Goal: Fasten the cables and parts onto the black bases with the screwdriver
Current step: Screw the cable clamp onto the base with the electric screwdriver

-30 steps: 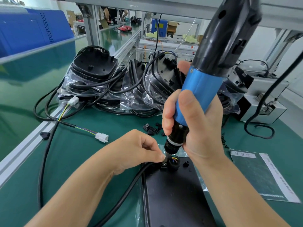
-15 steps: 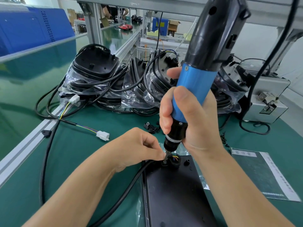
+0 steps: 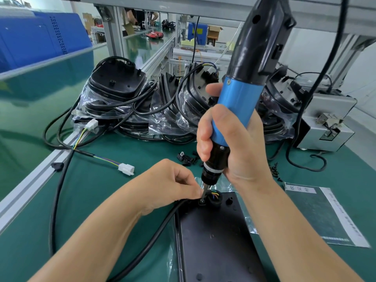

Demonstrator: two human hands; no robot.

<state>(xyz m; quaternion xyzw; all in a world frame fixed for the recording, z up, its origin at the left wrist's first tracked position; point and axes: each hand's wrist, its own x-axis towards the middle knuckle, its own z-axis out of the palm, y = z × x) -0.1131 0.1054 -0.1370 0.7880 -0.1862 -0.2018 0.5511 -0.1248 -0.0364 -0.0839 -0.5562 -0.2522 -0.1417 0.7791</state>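
Step in hand: a screw is being driven at the cable entry of the base (image 3: 215, 237), which is lying flat on the green tabletop (image 3: 97, 200) directly before the person.

The right hand (image 3: 230, 147) is gripping the screwdriver (image 3: 242, 102) round its blue barrel, fingers wrapped fully about it, and is holding it nearly upright with a slight lean to the right at the top. The bit is sitting on a screw (image 3: 202, 201) at the far edge of the base, just left of the round grommet (image 3: 213, 198) where coloured wires are entering.

The left hand (image 3: 168, 184) is pinching closed at the screw site, fingertips touching the bit or the small clamp beneath it; which of the two cannot be told. The cable (image 3: 142, 247) is running from that point down and left across the tabletop.

Loose clips (image 3: 184, 157) and a scatter of screws (image 3: 274, 173) are lying near, beyond the base. Bagged bases (image 3: 122, 98) are stacked further back.

Judgement: the fastening is mid-way, the screw head not visibly seated. The next move is calling for steady downward pressure along the bit's line, with the left fingertips kept clear of the rotating bit. A second hole (image 3: 230, 199) right of the grommet is showing empty and likely follows.
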